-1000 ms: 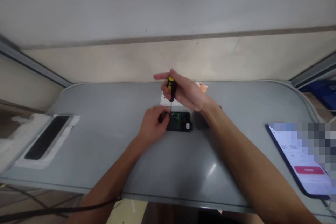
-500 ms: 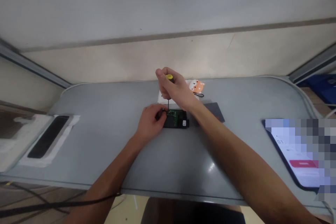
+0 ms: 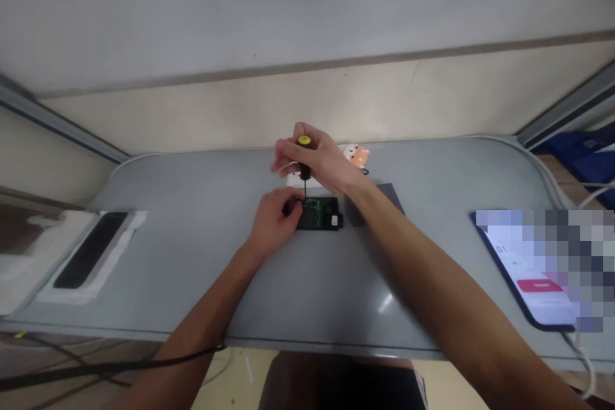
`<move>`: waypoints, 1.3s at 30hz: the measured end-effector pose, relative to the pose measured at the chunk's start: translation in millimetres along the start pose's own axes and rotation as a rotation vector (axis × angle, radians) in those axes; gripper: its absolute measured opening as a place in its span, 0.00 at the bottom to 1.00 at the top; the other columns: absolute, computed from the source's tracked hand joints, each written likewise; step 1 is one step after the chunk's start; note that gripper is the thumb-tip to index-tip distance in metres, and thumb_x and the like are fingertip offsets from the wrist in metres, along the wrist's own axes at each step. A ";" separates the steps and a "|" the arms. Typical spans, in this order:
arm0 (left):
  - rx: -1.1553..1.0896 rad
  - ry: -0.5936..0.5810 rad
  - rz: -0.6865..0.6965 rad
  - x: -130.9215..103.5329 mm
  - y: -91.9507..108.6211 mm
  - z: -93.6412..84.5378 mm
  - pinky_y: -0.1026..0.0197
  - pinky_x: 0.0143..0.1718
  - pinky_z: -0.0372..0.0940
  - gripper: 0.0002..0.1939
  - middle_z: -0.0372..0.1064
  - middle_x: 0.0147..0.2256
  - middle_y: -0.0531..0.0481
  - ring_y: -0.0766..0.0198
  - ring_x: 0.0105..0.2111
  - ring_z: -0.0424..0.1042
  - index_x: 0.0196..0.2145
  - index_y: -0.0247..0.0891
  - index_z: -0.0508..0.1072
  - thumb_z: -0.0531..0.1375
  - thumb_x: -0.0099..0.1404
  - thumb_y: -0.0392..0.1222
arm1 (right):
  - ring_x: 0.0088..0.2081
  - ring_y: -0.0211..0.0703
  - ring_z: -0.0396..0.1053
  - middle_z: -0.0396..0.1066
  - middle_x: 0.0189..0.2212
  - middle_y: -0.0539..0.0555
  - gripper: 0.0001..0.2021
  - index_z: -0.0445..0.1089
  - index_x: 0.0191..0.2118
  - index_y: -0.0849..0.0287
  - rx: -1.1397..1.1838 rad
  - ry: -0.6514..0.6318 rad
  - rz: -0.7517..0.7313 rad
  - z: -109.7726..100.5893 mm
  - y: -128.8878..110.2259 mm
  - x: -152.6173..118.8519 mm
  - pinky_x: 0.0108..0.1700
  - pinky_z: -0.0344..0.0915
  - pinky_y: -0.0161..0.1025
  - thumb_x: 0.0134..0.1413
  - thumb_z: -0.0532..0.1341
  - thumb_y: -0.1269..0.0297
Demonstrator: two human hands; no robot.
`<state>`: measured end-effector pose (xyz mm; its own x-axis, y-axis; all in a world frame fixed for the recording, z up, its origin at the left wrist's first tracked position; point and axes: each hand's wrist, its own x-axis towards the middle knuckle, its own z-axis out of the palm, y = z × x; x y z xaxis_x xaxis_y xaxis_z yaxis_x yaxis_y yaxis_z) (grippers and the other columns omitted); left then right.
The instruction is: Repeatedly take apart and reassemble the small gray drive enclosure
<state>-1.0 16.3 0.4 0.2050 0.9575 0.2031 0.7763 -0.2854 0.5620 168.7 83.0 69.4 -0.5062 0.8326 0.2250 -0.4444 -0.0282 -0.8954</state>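
Note:
My right hand (image 3: 319,157) grips a screwdriver (image 3: 304,163) with a black handle and a yellow top. It stands upright, its thin shaft meeting the upper left part of a small black device (image 3: 317,213) with a green circuit board exposed. Around the device's left end, my left hand (image 3: 275,216) is closed, thumb and fingers pressed on it. Whether the tip sits in a screw is too small to tell. Partly behind my right wrist lies a flat dark grey panel (image 3: 391,197).
At the back of the grey table (image 3: 192,205) lie a white paper (image 3: 295,180) and an orange-and-white animal charm (image 3: 357,155). A lit phone (image 3: 533,288) with a cable is at the right. A dark flat slab (image 3: 91,250) rests on white material at the left.
My right hand's fingers have loosened and spread around the screwdriver handle, showing more of it. My left hand still holds the device. The whole view has shifted slightly.

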 end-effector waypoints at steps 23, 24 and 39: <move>0.034 -0.015 0.013 0.5 -1.9 1.4 0.52 0.46 0.66 0.10 0.76 0.32 0.51 0.55 0.38 0.74 0.41 0.42 0.79 0.57 0.68 0.40 | 0.29 0.34 0.67 0.65 0.28 0.44 0.26 0.57 0.32 0.53 -0.074 0.042 -0.003 -1.0 3.0 -4.6 0.33 0.65 0.35 0.54 0.73 0.43; 0.025 -0.012 0.017 0.7 -2.5 1.7 0.52 0.46 0.66 0.10 0.76 0.33 0.50 0.55 0.38 0.74 0.42 0.42 0.79 0.57 0.68 0.40 | 0.25 0.33 0.62 0.62 0.25 0.42 0.27 0.55 0.32 0.52 -0.099 0.068 -0.012 -0.3 4.8 -4.0 0.29 0.61 0.34 0.54 0.72 0.42; 0.102 0.004 0.049 2.6 0.2 0.6 0.52 0.46 0.66 0.11 0.78 0.37 0.47 0.53 0.39 0.75 0.41 0.41 0.78 0.55 0.67 0.38 | 0.36 0.38 0.69 0.71 0.31 0.49 0.19 0.74 0.41 0.56 -0.241 0.535 -0.208 14.4 12.4 -43.7 0.40 0.66 0.36 0.61 0.67 0.44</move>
<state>0.0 18.8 0.6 0.2415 0.9423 0.2318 0.8220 -0.3256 0.4672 174.6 38.3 54.1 0.0416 0.9709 0.2359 -0.2829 0.2379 -0.9292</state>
